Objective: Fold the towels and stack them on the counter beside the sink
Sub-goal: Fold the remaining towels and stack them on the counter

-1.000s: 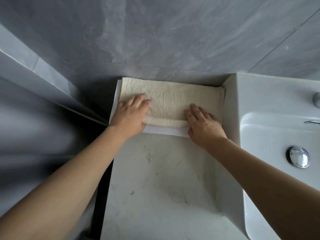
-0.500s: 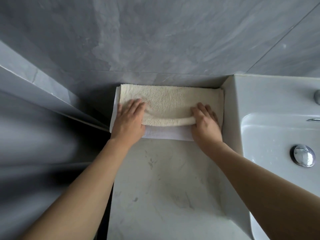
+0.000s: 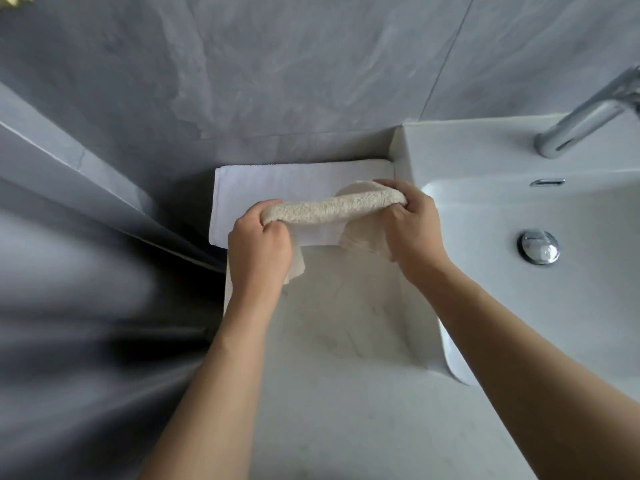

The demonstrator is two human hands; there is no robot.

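Head-worn view, steeply downward, close.

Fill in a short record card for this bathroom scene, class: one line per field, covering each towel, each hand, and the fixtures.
Cream towel: lifted off the stack, bunched, stretched between both hands
White towel: folded flat on the counter, against the wall
Left hand: grips the cream towel's left end
Right hand: grips its right end
Counter: pale marble, left of the sink
Sink: white basin
Faucet: chrome, at the back
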